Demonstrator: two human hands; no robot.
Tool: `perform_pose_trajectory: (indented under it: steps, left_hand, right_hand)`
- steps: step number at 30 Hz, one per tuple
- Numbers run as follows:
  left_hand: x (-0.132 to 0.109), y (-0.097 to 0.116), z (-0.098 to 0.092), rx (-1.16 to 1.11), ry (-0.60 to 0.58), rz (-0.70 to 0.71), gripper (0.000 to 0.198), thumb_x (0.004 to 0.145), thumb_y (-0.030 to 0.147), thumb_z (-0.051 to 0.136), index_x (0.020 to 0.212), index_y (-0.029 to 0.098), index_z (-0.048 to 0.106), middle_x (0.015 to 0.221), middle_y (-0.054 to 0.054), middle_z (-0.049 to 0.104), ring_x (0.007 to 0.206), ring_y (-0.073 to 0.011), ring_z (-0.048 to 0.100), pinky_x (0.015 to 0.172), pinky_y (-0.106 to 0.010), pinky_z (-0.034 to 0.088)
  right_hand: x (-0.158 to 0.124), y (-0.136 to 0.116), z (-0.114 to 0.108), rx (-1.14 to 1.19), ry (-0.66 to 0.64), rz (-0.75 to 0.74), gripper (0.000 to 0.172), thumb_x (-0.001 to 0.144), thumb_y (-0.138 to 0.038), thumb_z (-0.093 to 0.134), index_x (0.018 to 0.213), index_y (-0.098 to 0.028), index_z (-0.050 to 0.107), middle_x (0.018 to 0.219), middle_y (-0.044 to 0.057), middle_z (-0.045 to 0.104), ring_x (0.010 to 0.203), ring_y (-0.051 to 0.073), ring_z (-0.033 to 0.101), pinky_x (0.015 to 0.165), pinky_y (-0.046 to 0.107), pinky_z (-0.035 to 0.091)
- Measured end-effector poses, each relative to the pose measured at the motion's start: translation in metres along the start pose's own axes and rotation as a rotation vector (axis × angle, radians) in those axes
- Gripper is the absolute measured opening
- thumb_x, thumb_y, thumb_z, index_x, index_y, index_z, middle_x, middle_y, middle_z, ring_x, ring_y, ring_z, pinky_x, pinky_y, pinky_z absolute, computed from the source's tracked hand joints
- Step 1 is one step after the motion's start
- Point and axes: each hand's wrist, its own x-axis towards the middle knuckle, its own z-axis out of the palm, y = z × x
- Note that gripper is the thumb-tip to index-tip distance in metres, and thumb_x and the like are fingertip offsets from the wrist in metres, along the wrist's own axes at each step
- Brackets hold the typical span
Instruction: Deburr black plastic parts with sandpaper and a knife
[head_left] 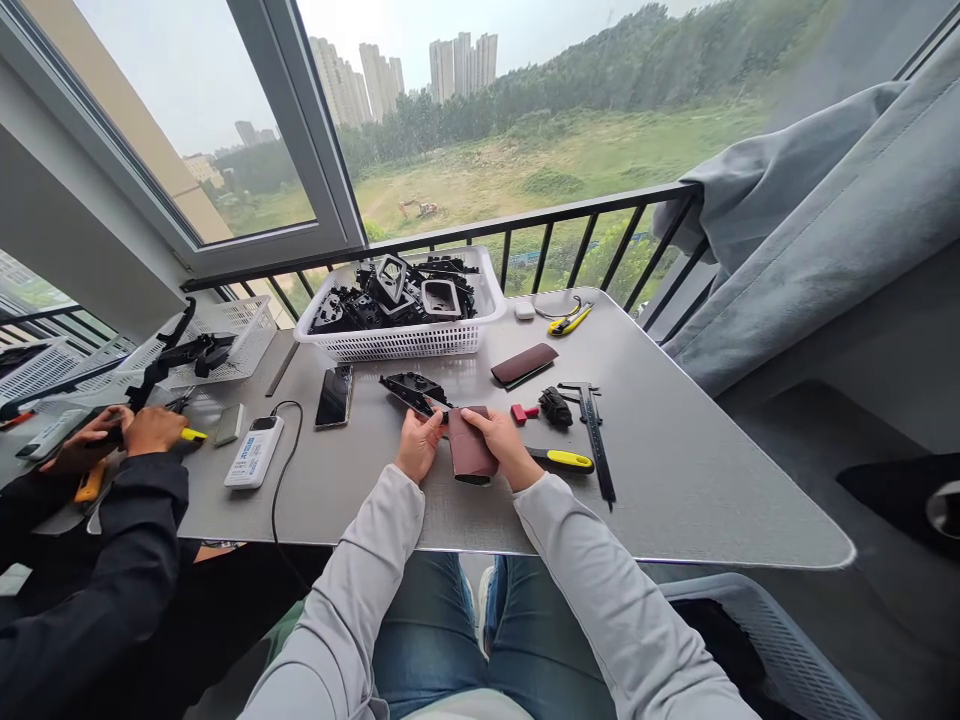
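Note:
My left hand (418,446) pinches a black plastic part (414,390) that points away to the upper left. In my right hand (504,440) is a folded brown sheet of sandpaper (470,450), its near edge curled, held up against the end of the black part. Just right of my right hand lies a yellow-and-black-handled tool (568,460), partly hidden by the hand. Beyond it are a small red piece (523,413), a crumpled black lump (555,407) and a black caliper (595,440). Another folded brown sheet (525,366) rests farther back.
A white basket (405,343) heaped with black parts stands at the back. To the left are a phone (334,397), a white power bank (255,453) with a cable, and a co-worker's hands (154,430). A yellow cutter (571,318) lies at the back right.

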Motion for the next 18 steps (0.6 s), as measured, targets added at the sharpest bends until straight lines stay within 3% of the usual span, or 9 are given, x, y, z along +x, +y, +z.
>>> perform_pose_trajectory:
  steps: [6, 18]
  left_hand:
    - [0.0018, 0.0006, 0.0, 0.003, 0.053, -0.015, 0.041, 0.06, 0.025, 0.082, 0.088, 0.018, 0.054, 0.079, 0.003, 0.062, 0.071, -0.0109, 0.06, 0.067, -0.025, 0.046]
    - [0.002, -0.0001, -0.0011, -0.005, 0.025, -0.022, 0.043, 0.058, 0.027, 0.083, 0.089, 0.019, 0.055, 0.079, 0.002, 0.062, 0.069, -0.0107, 0.059, 0.067, -0.025, 0.046]
  right_hand:
    - [-0.0006, -0.0016, -0.0027, 0.006, -0.044, 0.056, 0.031, 0.051, -0.044, 0.076, 0.056, -0.017, 0.062, 0.049, -0.002, 0.058, 0.045, 0.011, 0.046, 0.046, 0.025, 0.034]
    - [-0.005, -0.0069, 0.0004, 0.044, -0.032, 0.06, 0.03, 0.052, -0.044, 0.074, 0.058, -0.017, 0.062, 0.052, -0.002, 0.06, 0.047, 0.011, 0.048, 0.047, 0.025, 0.036]
